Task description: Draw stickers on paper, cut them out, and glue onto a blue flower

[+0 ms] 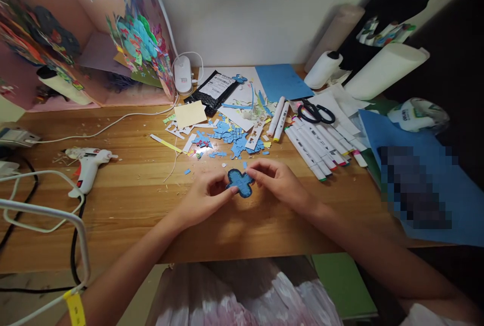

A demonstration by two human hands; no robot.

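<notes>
Between my two hands is a small blue paper cutout (241,183) with rounded lobes and a dark outline, held just above the wooden table. My left hand (214,189) grips its left edge, thumb on the top face. On the other side, my right hand (274,178) pinches the right edge between thumb and fingers. Just beyond the hands lies a heap of blue paper scraps (230,137), mixed with white and yellow strips. A second, similar blue cutout (239,78) rests farther back on a black package.
Markers (308,149) and black-handled scissors (315,112) lie to the right, near blue sheets (446,179). At left are a white glue gun (88,164) with its cord and a metal lamp frame (75,220). A decorated pink box (94,84) and power adapter (183,74) stand behind.
</notes>
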